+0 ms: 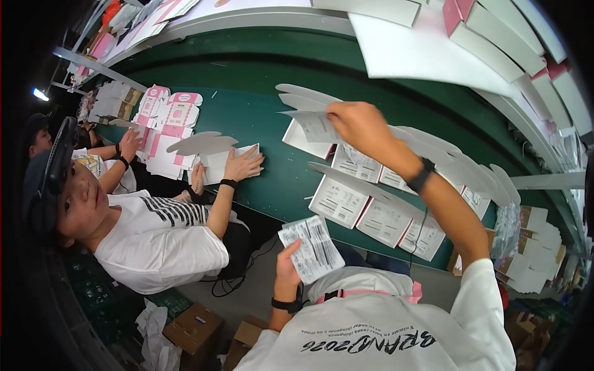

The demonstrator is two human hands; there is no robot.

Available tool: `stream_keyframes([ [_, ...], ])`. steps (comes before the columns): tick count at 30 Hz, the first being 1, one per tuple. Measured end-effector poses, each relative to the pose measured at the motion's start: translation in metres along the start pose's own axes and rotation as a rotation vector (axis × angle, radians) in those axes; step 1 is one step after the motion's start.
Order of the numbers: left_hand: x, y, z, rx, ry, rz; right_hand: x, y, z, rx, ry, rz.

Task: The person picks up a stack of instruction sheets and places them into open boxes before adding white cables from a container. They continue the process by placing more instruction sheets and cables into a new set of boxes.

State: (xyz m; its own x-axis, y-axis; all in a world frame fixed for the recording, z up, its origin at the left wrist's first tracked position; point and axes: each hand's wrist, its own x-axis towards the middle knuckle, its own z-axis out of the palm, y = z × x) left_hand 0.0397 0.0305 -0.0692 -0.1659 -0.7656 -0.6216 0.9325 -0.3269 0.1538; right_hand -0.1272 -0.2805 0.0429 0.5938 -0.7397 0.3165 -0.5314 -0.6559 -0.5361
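Observation:
My left hand (288, 263) grips a stack of printed paper leaflets (315, 250) in front of my body, near the table's front edge. Reaching across the table, my right hand (362, 127) pinches a single leaflet (317, 125) by its edge. That leaflet is above an open white box (306, 141) with pink edges, at the far left of the back row. The front row has further open boxes, among them a left one (337, 201) and a middle one (383, 221), with printed sheets lying inside. Their lids stand raised, and my right forearm hides part of the back row.
At my left a co-worker (167, 241) handles a white box (216, 164) on the green table (272, 201). Flat pink-and-white cartons (170, 120) lie beyond. A shelf with white boxes (495, 40) overhangs the back right. Cardboard boxes (193, 328) stand on the floor.

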Motion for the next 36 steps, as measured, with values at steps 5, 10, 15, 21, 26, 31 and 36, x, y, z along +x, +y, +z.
stream_keyframes([
  [5,-0.027,-0.014,-0.014,-0.051,0.074,0.075,0.046,0.038,0.104,-0.249,-0.301,-0.006],
  [10,-0.044,-0.023,-0.020,-0.084,0.126,0.186,0.056,0.065,0.159,-0.291,-0.338,-0.002],
  [15,-0.029,-0.019,0.005,0.030,0.056,0.150,0.047,0.026,0.096,-0.125,-0.282,-0.082],
  [21,-0.010,-0.039,0.080,0.332,-0.109,0.254,-0.119,-0.057,-0.069,0.533,-0.341,0.305],
  [26,-0.004,-0.118,0.179,0.490,-0.354,0.178,-0.275,-0.086,-0.126,0.812,-0.229,0.624],
  [31,-0.008,-0.232,0.230,0.702,-0.348,0.129,-0.390,-0.071,-0.213,0.627,0.237,0.779],
  [36,0.015,-0.313,0.229,0.762,-0.685,-0.115,-0.503,0.043,-0.402,0.557,0.959,0.697],
])
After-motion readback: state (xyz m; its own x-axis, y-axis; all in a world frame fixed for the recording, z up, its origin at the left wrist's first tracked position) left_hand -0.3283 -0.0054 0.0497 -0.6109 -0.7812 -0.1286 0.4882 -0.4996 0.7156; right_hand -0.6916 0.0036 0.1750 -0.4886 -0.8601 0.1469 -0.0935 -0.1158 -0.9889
